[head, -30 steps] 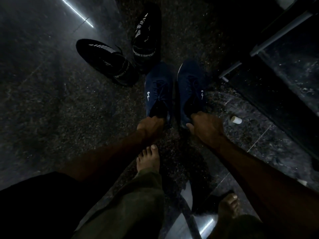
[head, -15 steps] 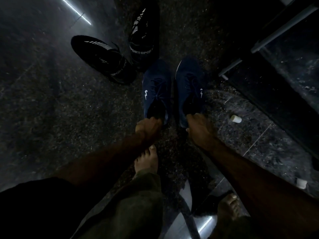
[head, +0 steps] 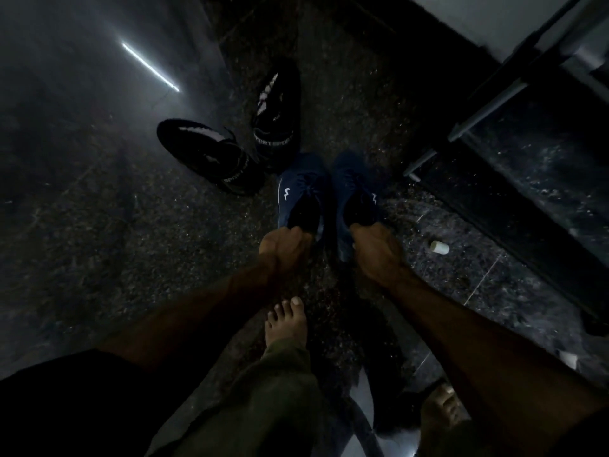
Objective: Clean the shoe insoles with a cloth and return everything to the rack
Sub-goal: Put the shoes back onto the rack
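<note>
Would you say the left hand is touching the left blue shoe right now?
Touching: the head view shows the left hand gripping the left blue shoe at its heel.

"SPORT" on black shoe (head: 276, 110) collar (repeated).

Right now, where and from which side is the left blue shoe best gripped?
At the heel collar, from the person's side. The left blue shoe points its toe away, so its open heel rim faces the left hand, whose fingers curl over that rim. The right hand holds the right blue shoe the same way.
</note>
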